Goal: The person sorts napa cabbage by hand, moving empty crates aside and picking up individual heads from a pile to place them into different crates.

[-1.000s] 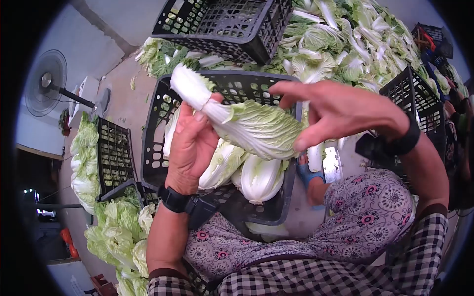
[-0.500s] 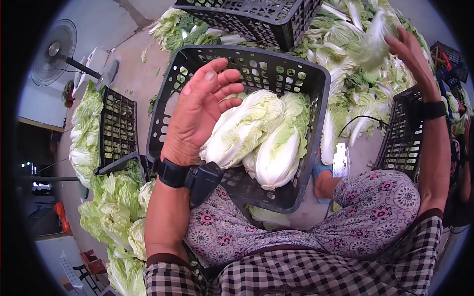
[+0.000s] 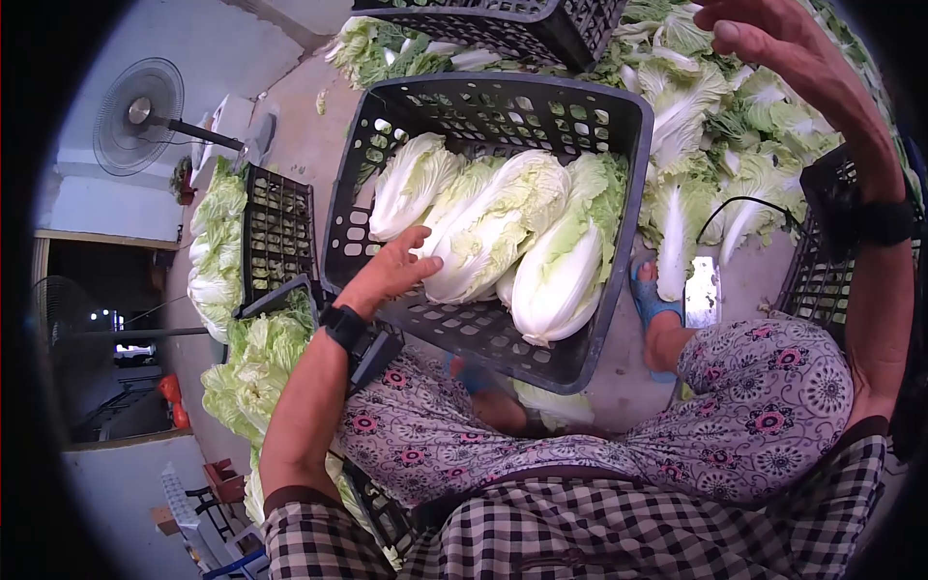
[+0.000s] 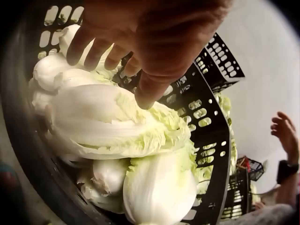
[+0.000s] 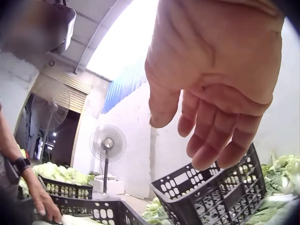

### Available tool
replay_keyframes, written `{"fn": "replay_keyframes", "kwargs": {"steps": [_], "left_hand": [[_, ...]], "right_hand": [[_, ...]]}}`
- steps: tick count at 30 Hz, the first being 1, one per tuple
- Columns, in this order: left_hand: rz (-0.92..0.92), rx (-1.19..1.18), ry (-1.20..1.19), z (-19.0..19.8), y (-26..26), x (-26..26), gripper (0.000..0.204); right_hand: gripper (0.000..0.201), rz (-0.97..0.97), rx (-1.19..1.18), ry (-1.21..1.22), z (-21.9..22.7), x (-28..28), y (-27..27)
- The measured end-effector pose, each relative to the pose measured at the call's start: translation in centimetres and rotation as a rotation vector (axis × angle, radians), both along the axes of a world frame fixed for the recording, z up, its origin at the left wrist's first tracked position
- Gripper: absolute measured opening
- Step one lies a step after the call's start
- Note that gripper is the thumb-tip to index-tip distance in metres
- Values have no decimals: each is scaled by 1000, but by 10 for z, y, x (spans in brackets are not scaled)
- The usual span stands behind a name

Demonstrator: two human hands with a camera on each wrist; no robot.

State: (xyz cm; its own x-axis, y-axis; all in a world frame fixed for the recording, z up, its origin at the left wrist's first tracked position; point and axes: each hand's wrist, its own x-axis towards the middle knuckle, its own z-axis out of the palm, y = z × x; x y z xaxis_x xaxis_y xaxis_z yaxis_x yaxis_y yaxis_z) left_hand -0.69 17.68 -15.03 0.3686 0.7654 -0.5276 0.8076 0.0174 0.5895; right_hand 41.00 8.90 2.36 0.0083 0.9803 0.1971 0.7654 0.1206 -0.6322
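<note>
Several napa cabbages (image 3: 498,227) lie side by side in a black plastic crate (image 3: 464,343) in front of the person's knees. In the head view my left hand (image 3: 391,274) reaches over the crate's left side, fingers loosely bent, fingertips right by the middle cabbage. The left wrist view has that hand (image 4: 154,51) above the pale heads with nothing in its grip. My right hand (image 3: 773,39) is raised at the upper right over a heap of loose cabbage leaves (image 3: 696,106). Its fingers are relaxed and bare in the right wrist view.
Another black crate (image 3: 541,29) stands behind the first. To the left are a cabbage-filled crate (image 3: 278,227) and a standing fan (image 3: 140,111). A further crate (image 3: 822,261) stands at the right, close to the person's foot (image 3: 662,333) and a metal plate (image 3: 703,290).
A slim cabbage piece, first in my left hand, passed to my right, which carried it to the leaf heap and let go. My left hand has come down over the crate.
</note>
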Motion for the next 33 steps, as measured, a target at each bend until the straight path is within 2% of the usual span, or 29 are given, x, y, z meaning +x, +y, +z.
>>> {"fn": "replay_keyframes", "kwargs": {"steps": [2, 3, 6, 8, 10, 11, 13, 15, 16, 18, 20, 21, 24, 25, 26, 27, 28, 30, 32, 33], "left_hand": [[166, -100, -175, 41, -1, 9, 61], [118, -22, -238, 61, 2, 10, 56], [228, 125, -496, 125, 4, 30, 47], [219, 172, -701, 145, 6, 40, 47], [210, 206, -687, 135, -1, 48, 44], [217, 207, -580, 121, -8, 51, 45], [98, 142, -309, 79, -14, 39, 57], [40, 76, -264, 57, -12, 35, 60], [109, 24, -252, 55, -7, 39, 61], [149, -10, -301, 53, 1, 49, 55], [254, -58, -697, 67, 25, 79, 49], [242, -76, -798, 78, 25, 93, 45], [120, 68, -666, 67, 16, 98, 52], [-62, 248, -449, 47, 14, 86, 61], [-102, 311, -296, 11, 15, 68, 69], [-202, 382, -81, -9, 11, 52, 73], [-213, 414, 32, -28, 8, 36, 81], [-121, 175, 30, -47, 11, 13, 86], [-72, -28, 106, -51, 15, 2, 85], [-142, 28, 144, -53, 18, 0, 92]], "right_hand": [[68, 80, 13, 27, 4, -2, 0], [66, 117, 19, 53, 6, -2, 0], [60, 189, 31, 202, 4, 16, 7], [58, 279, 31, 201, 23, 17, -5], [57, 323, 61, 178, 35, 7, -10], [57, 316, 100, 157, 36, 0, -10], [57, 329, 172, 77, 40, -12, -15], [56, 296, 154, 91, 55, -15, -18], [55, 279, 144, 98, 63, -16, -19], [54, 313, 164, 83, 68, -21, -13], [55, 367, 180, 65, 67, -26, 1], [55, 392, 188, 10, 61, -25, 14], [53, 479, 159, 57, 24, -37, 28], [51, 509, 141, 109, 11, -42, 28], [50, 535, 123, 161, 5, -46, 25], [53, 585, -68, 220, 20, -45, 16], [54, 607, -120, 235, 23, -45, 14], [54, 647, -227, 264, 30, -47, 11], [51, 625, 6, 133, -13, -54, 27], [49, 641, -45, 195, -19, -54, 30]]}}
